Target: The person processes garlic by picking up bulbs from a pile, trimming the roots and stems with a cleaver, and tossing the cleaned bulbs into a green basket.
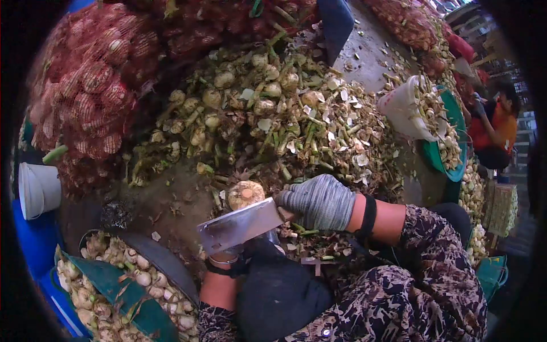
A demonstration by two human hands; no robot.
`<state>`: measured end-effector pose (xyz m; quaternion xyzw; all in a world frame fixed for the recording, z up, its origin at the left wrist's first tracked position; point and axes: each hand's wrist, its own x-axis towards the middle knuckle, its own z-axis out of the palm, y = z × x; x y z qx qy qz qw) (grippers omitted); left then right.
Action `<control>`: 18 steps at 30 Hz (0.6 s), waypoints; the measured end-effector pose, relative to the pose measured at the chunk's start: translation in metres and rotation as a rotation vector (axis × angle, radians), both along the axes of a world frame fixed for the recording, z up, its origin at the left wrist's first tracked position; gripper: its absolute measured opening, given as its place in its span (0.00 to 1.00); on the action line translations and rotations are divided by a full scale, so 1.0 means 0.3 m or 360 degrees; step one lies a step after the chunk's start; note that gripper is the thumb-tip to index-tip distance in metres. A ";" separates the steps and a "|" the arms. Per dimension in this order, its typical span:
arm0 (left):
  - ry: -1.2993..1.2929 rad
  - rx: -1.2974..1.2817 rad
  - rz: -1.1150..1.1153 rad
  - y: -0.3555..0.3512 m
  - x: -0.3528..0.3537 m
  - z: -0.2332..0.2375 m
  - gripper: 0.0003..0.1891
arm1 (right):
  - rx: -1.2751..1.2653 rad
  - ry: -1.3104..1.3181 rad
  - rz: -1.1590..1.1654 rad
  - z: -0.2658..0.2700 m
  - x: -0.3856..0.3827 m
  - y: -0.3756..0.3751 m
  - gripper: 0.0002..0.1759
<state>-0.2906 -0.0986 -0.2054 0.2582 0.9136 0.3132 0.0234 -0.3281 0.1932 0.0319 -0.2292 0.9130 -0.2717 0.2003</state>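
Note:
My right hand (322, 202), in a grey knit glove, is closed around the handle of a wide cleaver (239, 226). The blade points left and lies across the view of my left hand (229, 255), whose fingers are hidden behind it. A round garlic bulb (246, 195) with a cut face shows just above the blade's upper edge. Whether my left hand holds this bulb cannot be seen. Beyond my hands lies a large heap of garlic bulbs, cut stems and peel (273, 108).
Red mesh sacks (94, 85) of bulbs stand at the upper left, above a white bucket (40, 190). Green containers (117, 290) hold bulbs at the lower left. Another white bucket (407, 108) leans over a green basin (454, 137). A person (496, 128) sits at the far right.

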 end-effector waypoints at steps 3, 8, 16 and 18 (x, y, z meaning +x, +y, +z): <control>0.0206 -0.0463 0.0092 -0.043 0.030 0.099 0.19 | 0.0102 0.0001 0.0024 0.004 0.007 -0.007 0.11; 0.0256 -0.0810 0.0199 -0.050 0.060 0.023 0.22 | 0.0200 -0.0108 0.0058 -0.001 0.026 -0.008 0.11; -0.0540 0.0339 -0.0341 0.057 -0.062 0.293 0.23 | 0.0144 -0.0020 -0.0030 -0.122 0.023 0.030 0.13; 0.0572 0.0188 -0.0402 0.168 -0.127 0.439 0.21 | 0.0179 -0.0027 -0.0204 -0.177 0.016 0.081 0.13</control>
